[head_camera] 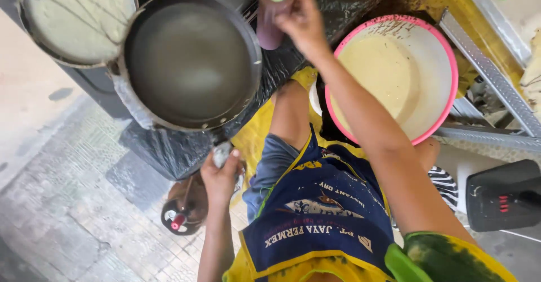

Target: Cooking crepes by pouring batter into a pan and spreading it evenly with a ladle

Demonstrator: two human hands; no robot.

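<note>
Seen from above, a cook's right hand (301, 20) closes around a dark squeeze bottle (269, 25) with a green cap, held upright at the edge of an empty dark pan (189, 62) on a black-wrapped surface (338, 0). The left hand (220, 175) grips the pan's cloth-wrapped handle (222, 153) just below the rim, fingers curled tight. A second pan (76, 17), spread with pale batter, sits beside the first at upper left. A pink-rimmed tub (445, 62) of cream-coloured batter rests near the cook's knee, under the right forearm. A blue and yellow apron (315, 214) covers the lap.
</note>
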